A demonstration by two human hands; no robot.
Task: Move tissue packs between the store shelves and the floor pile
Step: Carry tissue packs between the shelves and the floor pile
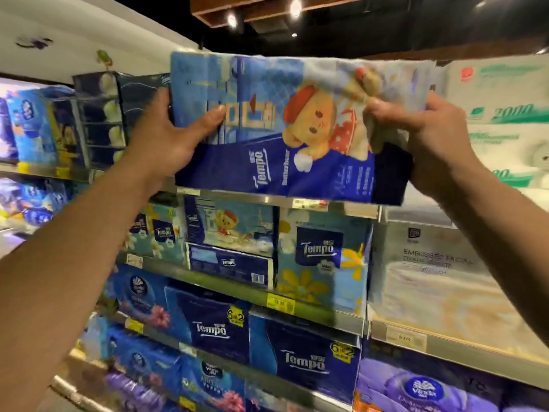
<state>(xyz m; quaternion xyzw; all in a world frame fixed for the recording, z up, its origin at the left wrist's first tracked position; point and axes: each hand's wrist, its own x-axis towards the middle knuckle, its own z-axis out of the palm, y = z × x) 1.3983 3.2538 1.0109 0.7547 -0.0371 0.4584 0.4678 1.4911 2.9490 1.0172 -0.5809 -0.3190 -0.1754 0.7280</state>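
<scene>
One tissue pack spans left grip to right grip.

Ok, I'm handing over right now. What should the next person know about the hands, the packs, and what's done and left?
Left hand grips the left end of the bear-print Tempo pack, thumb across its front.
Right hand pinches the pack's right end.
The pack is held level at the top shelf; whether it rests there, cannot tell.
Done: one pack in hand.
Left: shelve it or pull it off; direction unclear. The floor pile is not in view.
</scene>
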